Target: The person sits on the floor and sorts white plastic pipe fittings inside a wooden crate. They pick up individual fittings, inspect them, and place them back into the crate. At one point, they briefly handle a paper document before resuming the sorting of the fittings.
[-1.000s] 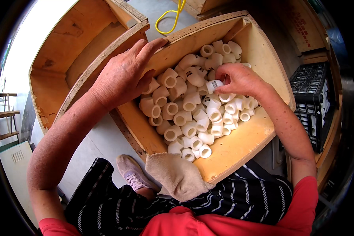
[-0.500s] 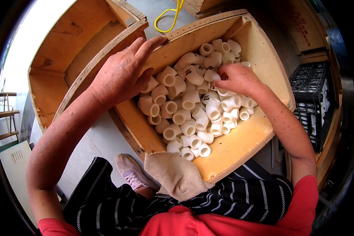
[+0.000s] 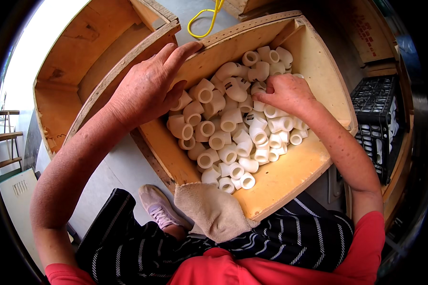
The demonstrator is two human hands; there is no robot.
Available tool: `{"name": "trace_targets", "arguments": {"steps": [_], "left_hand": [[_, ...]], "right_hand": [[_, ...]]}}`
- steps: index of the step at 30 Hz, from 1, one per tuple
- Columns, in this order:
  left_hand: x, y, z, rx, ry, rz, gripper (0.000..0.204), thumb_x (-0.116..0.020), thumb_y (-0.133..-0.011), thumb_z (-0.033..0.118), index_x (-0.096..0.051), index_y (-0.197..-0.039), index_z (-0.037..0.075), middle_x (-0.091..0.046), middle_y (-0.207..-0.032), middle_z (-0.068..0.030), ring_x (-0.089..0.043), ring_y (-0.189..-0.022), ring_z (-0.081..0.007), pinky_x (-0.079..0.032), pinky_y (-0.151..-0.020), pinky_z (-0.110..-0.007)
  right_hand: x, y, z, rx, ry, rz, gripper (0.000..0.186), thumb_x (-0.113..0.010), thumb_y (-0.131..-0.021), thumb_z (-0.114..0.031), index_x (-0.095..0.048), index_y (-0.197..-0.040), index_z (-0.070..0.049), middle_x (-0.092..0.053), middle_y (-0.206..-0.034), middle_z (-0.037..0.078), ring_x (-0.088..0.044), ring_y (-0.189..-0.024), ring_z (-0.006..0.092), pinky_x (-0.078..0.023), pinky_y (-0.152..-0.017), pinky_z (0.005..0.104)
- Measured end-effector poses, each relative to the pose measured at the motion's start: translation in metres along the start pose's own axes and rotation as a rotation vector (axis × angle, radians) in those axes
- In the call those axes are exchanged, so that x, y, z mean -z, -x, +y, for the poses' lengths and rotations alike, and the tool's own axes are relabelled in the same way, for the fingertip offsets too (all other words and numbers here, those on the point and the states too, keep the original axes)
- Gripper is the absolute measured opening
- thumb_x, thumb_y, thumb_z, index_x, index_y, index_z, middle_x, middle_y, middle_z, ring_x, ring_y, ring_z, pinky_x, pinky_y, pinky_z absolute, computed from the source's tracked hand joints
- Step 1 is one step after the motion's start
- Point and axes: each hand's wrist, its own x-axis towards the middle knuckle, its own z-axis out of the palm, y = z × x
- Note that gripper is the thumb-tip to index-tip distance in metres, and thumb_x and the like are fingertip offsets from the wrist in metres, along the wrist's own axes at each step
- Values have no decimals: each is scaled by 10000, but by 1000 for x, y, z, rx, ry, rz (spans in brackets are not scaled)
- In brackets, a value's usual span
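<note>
A wooden box (image 3: 290, 178) stands tilted towards me, holding a heap of white plastic pipe elbows (image 3: 230, 119). My left hand (image 3: 145, 88) lies over its far left rim, forefinger stretched along the edge and thumb on the inner side, gripping the wall. Deep in the heap's right part is my right hand (image 3: 290, 92), fingers curled and thumb pressed to a white pipe elbow (image 3: 258, 88). The hand itself hides part of that fitting. Over the box's near corner hangs a beige cloth (image 3: 211, 209).
Another wooden box (image 3: 92, 61) stands at the left, close to my left forearm. To the right is a black plastic crate (image 3: 373, 109) with white pieces inside. A yellow loop (image 3: 202, 26) lies beyond the box. My shoe (image 3: 159, 206) rests on the floor below.
My right hand has shifted slightly up and left among the elbows, and the elbow at its fingertips has turned a little. The left hand stays on the rim.
</note>
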Motion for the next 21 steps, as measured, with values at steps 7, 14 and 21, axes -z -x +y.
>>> {"name": "trace_targets", "arguments": {"steps": [7,14,21], "left_hand": [[-1,0,1,4,-8,15,729,-686,-812,63,-388,-1472,145,-561,-1110,-152,-634,-1022,-371,-560,-809,-464],[0,0,1,-3,-9,18,724,-692,-814,72,-395,-1470,150,-563,-1109,-149,-638,-1021,-369,-556,-812,-466],[-2,-4,2,30,17,-15,743,-680,-837,46,-385,-1508,166,-579,-1231,-160,-640,-1032,-396,-558,-859,-476]], "right_hand": [[-9,2,8,126,-26,106,397,-712,-861,-453,-709,-819,-59,-720,-823,136,-709,-839,323,-562,-744,456],[-8,7,2,202,-8,193,256,-732,-879,-311,-688,-912,-61,-722,-864,102,-698,-834,282,-548,-746,408],[49,41,13,287,-721,-104,218,-704,-935,-208,-729,-1054,-27,-708,-881,23,-656,-811,85,-506,-679,266]]}}
